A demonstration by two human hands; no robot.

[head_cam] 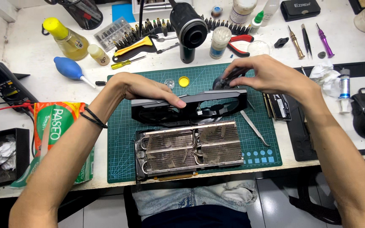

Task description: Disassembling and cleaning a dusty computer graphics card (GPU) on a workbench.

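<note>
Nearest the body, a bare graphics-card heatsink (189, 150) lies flat on the green cutting mat (123, 126) — its grey fins and copper pipes face up, its lower edge at the mat's near rim. Just beyond it, a black fan shroud (191, 106) is held clear of the heatsink, tilted, its open fan rings facing the person. The left hand (148, 90) closes its grip on the shroud's left top edge, thumb lying along the front. The right hand (267, 76) curls its grip over the shroud's right top corner, the fingers folded around a dark rounded part there; what exactly they pinch cannot be told. So the shroud spans between the two grips, hanging below both. A pair of tweezers (254, 127) lies on the mat under the right wrist. Farther back on the desk (34, 50) stand a black blower (187, 29), a blue bulb duster (69, 69) and a row of screwdriver bits (140, 31).
</note>
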